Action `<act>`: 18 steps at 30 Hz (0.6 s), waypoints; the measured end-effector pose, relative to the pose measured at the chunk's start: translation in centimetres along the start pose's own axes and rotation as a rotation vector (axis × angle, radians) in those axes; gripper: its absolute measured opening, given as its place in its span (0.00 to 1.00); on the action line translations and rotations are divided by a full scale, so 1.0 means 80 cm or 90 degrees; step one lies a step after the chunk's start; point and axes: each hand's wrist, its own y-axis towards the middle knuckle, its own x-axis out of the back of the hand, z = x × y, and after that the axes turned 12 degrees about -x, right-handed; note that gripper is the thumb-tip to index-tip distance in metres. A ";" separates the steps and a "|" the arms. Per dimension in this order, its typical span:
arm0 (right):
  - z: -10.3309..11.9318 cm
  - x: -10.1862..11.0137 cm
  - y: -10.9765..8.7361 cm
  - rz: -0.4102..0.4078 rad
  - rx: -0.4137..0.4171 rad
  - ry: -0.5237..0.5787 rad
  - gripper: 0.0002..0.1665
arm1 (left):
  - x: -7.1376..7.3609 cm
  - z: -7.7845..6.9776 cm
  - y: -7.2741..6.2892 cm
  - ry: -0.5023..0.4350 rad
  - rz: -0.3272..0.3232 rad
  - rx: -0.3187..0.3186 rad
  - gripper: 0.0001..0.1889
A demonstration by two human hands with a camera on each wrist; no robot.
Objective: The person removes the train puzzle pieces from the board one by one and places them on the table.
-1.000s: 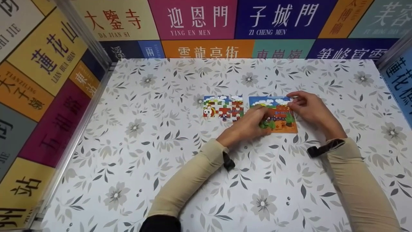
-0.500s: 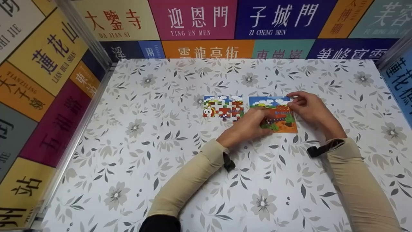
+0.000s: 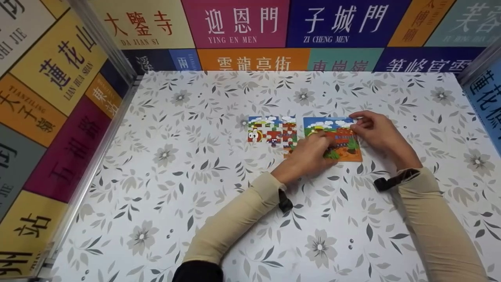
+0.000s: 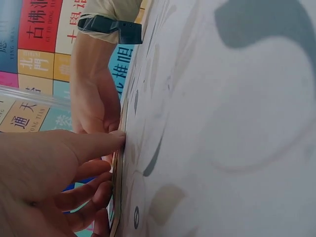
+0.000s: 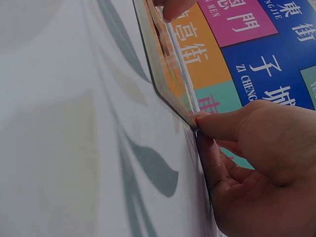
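In the head view, a small jigsaw puzzle board (image 3: pixel 349 152) with a bright picture lies flat on the table. My left hand (image 3: pixel 307 156) reaches over its left part, fingers bent down onto the picture. From the left wrist view, the left thumb (image 4: pixel 106 143) lies at the near edge while the other fingers touch the board; no piece shows between them. My right hand (image 3: pixel 377 131) pinches the board's upper right edge between thumb and fingers, as the right wrist view also shows. Left of the board, several loose puzzle pieces (image 3: pixel 274 135) lie laid out in rows.
A white cloth with grey flowers and leaves covers the table (image 3: pixel 235 219). Colourful panels with Chinese characters stand along the back (image 3: pixel 235 23), the left side (image 3: pixel 51 94) and the right side. Beige sleeves with dark wrist straps cover both forearms.
My left hand has shifted slightly right over the board, uncovering an orange piece low in the loose group. The right hand has stayed at the board's corner.
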 end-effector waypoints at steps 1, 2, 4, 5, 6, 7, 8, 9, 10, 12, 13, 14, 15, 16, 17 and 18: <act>0.000 -0.001 0.000 0.000 0.001 -0.001 0.30 | 0.000 0.000 0.000 -0.009 -0.008 -0.002 0.21; 0.000 -0.001 0.001 0.000 -0.001 -0.001 0.30 | 0.000 0.001 -0.001 -0.017 -0.015 -0.007 0.21; 0.001 -0.001 0.001 0.002 -0.006 -0.001 0.31 | 0.001 0.002 -0.003 -0.041 -0.025 -0.010 0.21; 0.001 -0.001 0.001 0.003 -0.009 0.000 0.31 | 0.002 0.002 -0.003 -0.053 -0.030 -0.013 0.22; 0.001 -0.001 0.001 0.004 -0.010 0.001 0.31 | 0.002 0.003 -0.004 -0.064 -0.034 -0.016 0.22; 0.001 -0.001 0.001 0.006 -0.012 0.003 0.31 | 0.003 0.003 -0.005 -0.073 -0.036 -0.018 0.23; 0.001 0.000 0.001 0.007 -0.013 0.004 0.31 | 0.004 0.004 -0.005 -0.085 -0.038 -0.022 0.24; 0.000 0.000 0.001 0.007 -0.014 0.005 0.31 | 0.005 0.005 -0.005 -0.097 -0.039 -0.024 0.25; 0.000 0.000 0.001 0.007 -0.014 0.004 0.31 | 0.007 0.005 -0.006 -0.103 -0.043 -0.027 0.27; 0.000 0.000 0.000 0.009 -0.014 0.004 0.31 | 0.010 0.007 -0.006 -0.115 -0.048 -0.025 0.28; 0.000 0.000 0.000 0.011 -0.013 0.006 0.32 | 0.013 0.008 -0.007 -0.116 -0.052 -0.025 0.29; -0.001 0.001 -0.001 0.012 -0.012 0.006 0.32 | 0.015 0.009 -0.008 -0.119 -0.055 -0.024 0.30; -0.001 0.001 -0.001 0.013 -0.011 0.006 0.32 | 0.017 0.010 -0.009 -0.116 -0.058 -0.022 0.30; -0.001 0.001 -0.001 0.014 -0.010 0.005 0.32 | 0.020 0.011 -0.010 -0.110 -0.061 -0.023 0.30; -0.001 0.001 -0.002 0.015 -0.008 0.006 0.31 | 0.022 0.012 -0.012 -0.108 -0.064 -0.024 0.30; -0.001 0.002 -0.002 0.016 -0.006 0.007 0.31 | 0.025 0.013 -0.013 -0.107 -0.067 -0.026 0.30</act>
